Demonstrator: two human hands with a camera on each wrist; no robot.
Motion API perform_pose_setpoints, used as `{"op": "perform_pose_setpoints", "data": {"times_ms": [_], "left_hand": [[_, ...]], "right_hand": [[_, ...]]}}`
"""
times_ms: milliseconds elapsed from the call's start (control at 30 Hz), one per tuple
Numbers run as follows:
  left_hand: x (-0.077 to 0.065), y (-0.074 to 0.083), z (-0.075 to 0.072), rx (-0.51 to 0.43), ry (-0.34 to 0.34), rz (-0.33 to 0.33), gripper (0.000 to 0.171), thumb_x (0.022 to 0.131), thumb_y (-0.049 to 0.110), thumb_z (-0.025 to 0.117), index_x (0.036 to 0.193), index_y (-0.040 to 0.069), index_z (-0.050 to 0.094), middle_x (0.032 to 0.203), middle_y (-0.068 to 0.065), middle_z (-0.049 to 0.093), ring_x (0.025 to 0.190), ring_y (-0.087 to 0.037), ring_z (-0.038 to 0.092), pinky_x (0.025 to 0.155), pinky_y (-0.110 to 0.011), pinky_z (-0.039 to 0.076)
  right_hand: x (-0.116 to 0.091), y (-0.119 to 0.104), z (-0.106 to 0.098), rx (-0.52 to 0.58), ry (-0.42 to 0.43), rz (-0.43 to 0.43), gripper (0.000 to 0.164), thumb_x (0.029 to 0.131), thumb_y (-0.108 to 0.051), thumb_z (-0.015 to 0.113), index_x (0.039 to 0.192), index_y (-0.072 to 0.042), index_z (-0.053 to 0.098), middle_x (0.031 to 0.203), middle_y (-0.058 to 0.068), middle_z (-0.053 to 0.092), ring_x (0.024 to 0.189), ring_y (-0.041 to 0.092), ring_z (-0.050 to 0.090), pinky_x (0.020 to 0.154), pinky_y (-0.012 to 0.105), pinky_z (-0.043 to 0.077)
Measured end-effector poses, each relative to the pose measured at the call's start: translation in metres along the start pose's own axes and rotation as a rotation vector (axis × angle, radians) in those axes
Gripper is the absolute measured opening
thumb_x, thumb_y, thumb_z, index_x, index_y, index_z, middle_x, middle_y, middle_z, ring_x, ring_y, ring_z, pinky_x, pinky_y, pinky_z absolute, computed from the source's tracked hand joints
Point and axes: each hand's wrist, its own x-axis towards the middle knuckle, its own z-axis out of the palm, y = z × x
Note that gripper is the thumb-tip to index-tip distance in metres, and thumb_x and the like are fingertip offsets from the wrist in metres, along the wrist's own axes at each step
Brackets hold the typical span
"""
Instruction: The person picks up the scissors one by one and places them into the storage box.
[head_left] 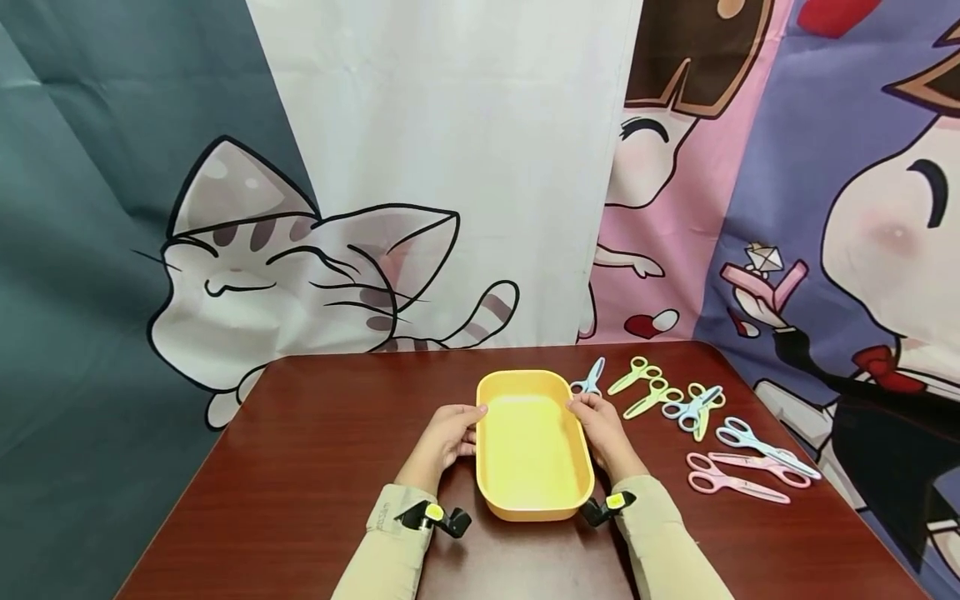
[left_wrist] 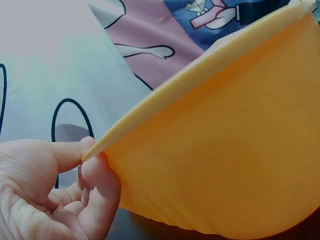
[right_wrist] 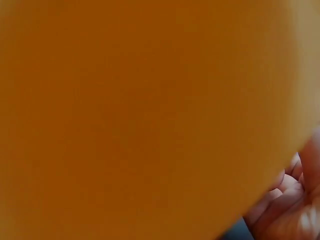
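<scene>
Both hands hold a yellow plastic tray (head_left: 534, 510) with rounded corners, raised over the brown table in the head view. At its left rim my left hand (head_left: 447, 435) pinches the edge between thumb and fingers; the left wrist view shows this pinch closely, with the hand (left_wrist: 65, 195) at the tray's rim (left_wrist: 200, 75). My right hand (head_left: 606, 433) grips the opposite rim, thumb over the edge. In the right wrist view the tray's wall (right_wrist: 150, 120) covers most of the picture, and only part of the hand (right_wrist: 287, 205) shows. The tray's inside is bare.
Right of the tray lie several scissors: a blue pair (head_left: 591, 379) near the back, green pairs (head_left: 652, 397), a blue pair (head_left: 692, 410) across a green one, light blue scissors (head_left: 765, 446) and pink scissors (head_left: 735, 482). A printed cartoon curtain (head_left: 450, 150) hangs behind the table (head_left: 300, 467).
</scene>
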Motion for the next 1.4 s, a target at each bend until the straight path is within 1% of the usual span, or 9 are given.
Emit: {"op": "perform_pose_setpoints", "data": {"times_ms": [167,333,433,600,700,800,1067,1200,1400], "left_hand": [[0.002,-0.003,-0.004,-0.088,-0.057,0.008,0.034,0.086,0.027,0.064,0.103,-0.002,0.057,0.07,-0.006,0.061,0.052,-0.012,0.059,0.046,-0.027,0.052],[0.006,-0.012,-0.005,-0.214,-0.103,0.035,0.032,0.086,0.028,0.065,0.1,0.001,0.055,0.07,-0.005,0.061,0.054,-0.013,0.06,0.048,-0.027,0.052],[0.006,-0.016,-0.003,-0.247,-0.105,0.039,0.031,0.084,0.028,0.066,0.097,0.001,0.054,0.069,-0.006,0.061,0.053,-0.013,0.059,0.048,-0.027,0.052],[0.007,-0.017,-0.003,-0.274,-0.096,0.041,0.036,0.085,0.027,0.066,0.101,-0.002,0.053,0.071,-0.007,0.062,0.055,-0.013,0.06,0.048,-0.027,0.052],[0.007,-0.017,-0.003,-0.293,-0.102,0.048,0.043,0.085,0.028,0.066,0.107,-0.005,0.051,0.074,-0.008,0.064,0.057,-0.013,0.061,0.049,-0.027,0.052],[0.006,-0.018,-0.003,-0.311,-0.114,0.045,0.046,0.085,0.029,0.065,0.11,-0.007,0.05,0.075,-0.008,0.064,0.058,-0.013,0.062,0.05,-0.026,0.052],[0.005,-0.015,-0.003,-0.307,-0.122,0.049,0.043,0.086,0.025,0.065,0.109,-0.007,0.05,0.074,-0.008,0.064,0.06,-0.015,0.063,0.052,-0.028,0.053],[0.004,-0.015,-0.004,-0.301,-0.116,0.052,0.036,0.084,0.026,0.066,0.102,-0.003,0.053,0.071,-0.007,0.064,0.057,-0.014,0.062,0.05,-0.028,0.053],[0.005,-0.019,-0.004,-0.325,-0.128,0.044,0.035,0.084,0.027,0.067,0.1,-0.002,0.054,0.072,-0.008,0.064,0.058,-0.015,0.063,0.051,-0.027,0.053]], "right_hand": [[0.002,-0.005,-0.006,0.1,-0.157,0.12,0.023,0.088,-0.017,0.061,0.099,-0.001,0.05,0.079,0.006,0.059,0.063,0.014,0.059,0.054,0.03,0.052],[0.013,-0.023,-0.02,-0.092,-0.232,0.142,0.03,0.09,-0.022,0.058,0.105,0.002,0.048,0.075,0.007,0.057,0.057,0.016,0.057,0.051,0.031,0.052],[0.026,-0.041,-0.03,-0.277,-0.211,0.042,0.029,0.091,-0.016,0.056,0.106,0.008,0.049,0.079,0.016,0.058,0.062,0.023,0.059,0.056,0.035,0.054],[0.058,-0.067,-0.042,-0.826,-0.118,-0.274,0.017,0.088,-0.005,0.054,0.103,0.0,0.06,0.092,0.017,0.062,0.071,0.028,0.06,0.061,0.037,0.051],[0.075,-0.066,-0.05,-1.097,-0.109,-0.427,0.022,0.083,0.002,0.053,0.101,-0.004,0.064,0.096,0.014,0.064,0.075,0.026,0.058,0.067,0.04,0.047],[0.088,-0.055,-0.06,-1.267,-0.178,-0.562,0.029,0.078,0.008,0.052,0.101,-0.004,0.065,0.101,0.014,0.063,0.086,0.026,0.058,0.076,0.043,0.047],[0.097,-0.036,-0.068,-1.428,-0.332,-0.799,0.031,0.077,0.01,0.058,0.103,-0.005,0.067,0.112,0.014,0.059,0.107,0.029,0.053,0.088,0.045,0.045],[0.098,-0.034,-0.064,-1.469,-0.391,-0.823,0.03,0.075,0.011,0.057,0.099,-0.005,0.066,0.106,0.012,0.06,0.103,0.028,0.055,0.086,0.042,0.046],[0.098,-0.03,-0.06,-1.494,-0.359,-0.802,0.021,0.079,0.006,0.057,0.093,-0.007,0.065,0.092,0.005,0.06,0.085,0.02,0.057,0.075,0.036,0.048]]}}
